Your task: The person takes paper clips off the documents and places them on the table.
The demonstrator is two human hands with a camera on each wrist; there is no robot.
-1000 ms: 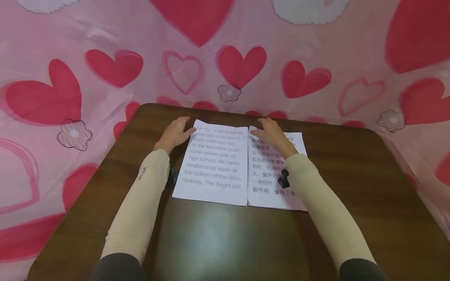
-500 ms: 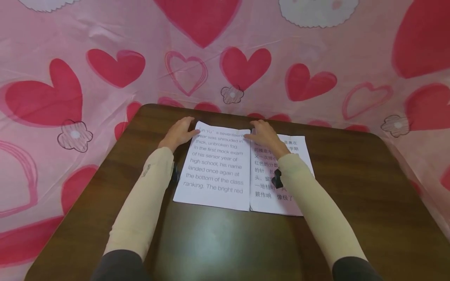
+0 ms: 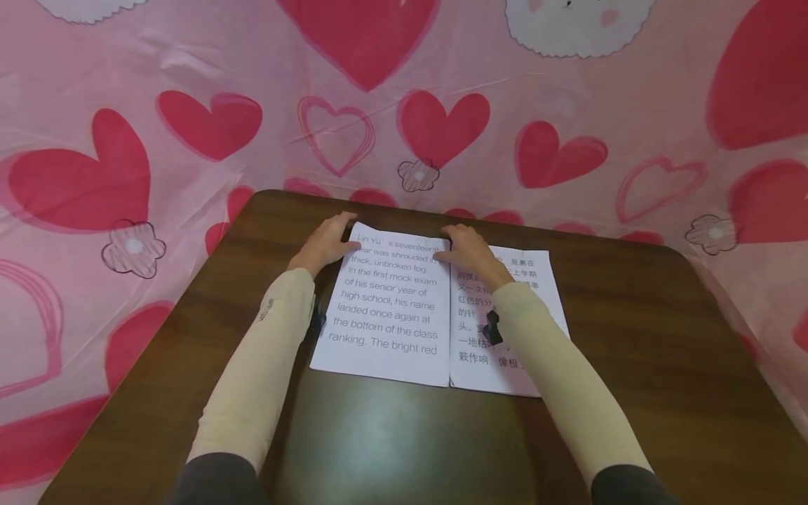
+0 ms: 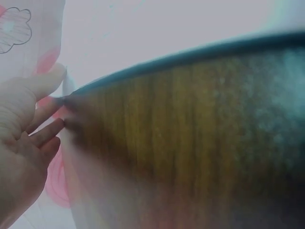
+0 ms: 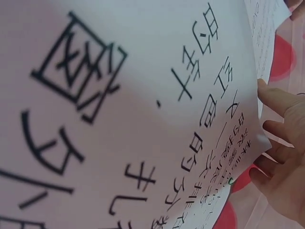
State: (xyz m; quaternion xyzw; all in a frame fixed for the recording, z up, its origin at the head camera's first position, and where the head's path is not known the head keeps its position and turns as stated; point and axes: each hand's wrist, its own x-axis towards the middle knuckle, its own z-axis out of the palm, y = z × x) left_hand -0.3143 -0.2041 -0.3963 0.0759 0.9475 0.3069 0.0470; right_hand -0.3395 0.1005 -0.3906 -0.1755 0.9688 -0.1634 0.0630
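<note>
Two white printed pages lie side by side on the dark wooden table, the left page (image 3: 385, 330) in English and the right page (image 3: 548, 280) in Chinese characters. At the left page's upper left corner is my left hand (image 3: 324, 244), thumb at the paper's edge and fingers reaching past it. The left wrist view has this hand (image 4: 21, 114) close by the corner, fingers loosely extended. My right hand (image 3: 470, 251) lies over the top of the seam between the pages, thumb overlapping the left page's upper right corner. Its fingers (image 5: 274, 93) appear beside the right page's edge in the right wrist view.
The wooden table (image 3: 631, 337) has rounded far corners. Behind it hangs a pink sheet (image 3: 353, 42) printed with red hearts and flowers. A black wrist device (image 3: 492, 327) on the right sleeve hangs above the right page.
My right hand has moved left from over the right page to the seam, its thumb now over the left page's corner. My left hand stays at the left page's upper left corner.
</note>
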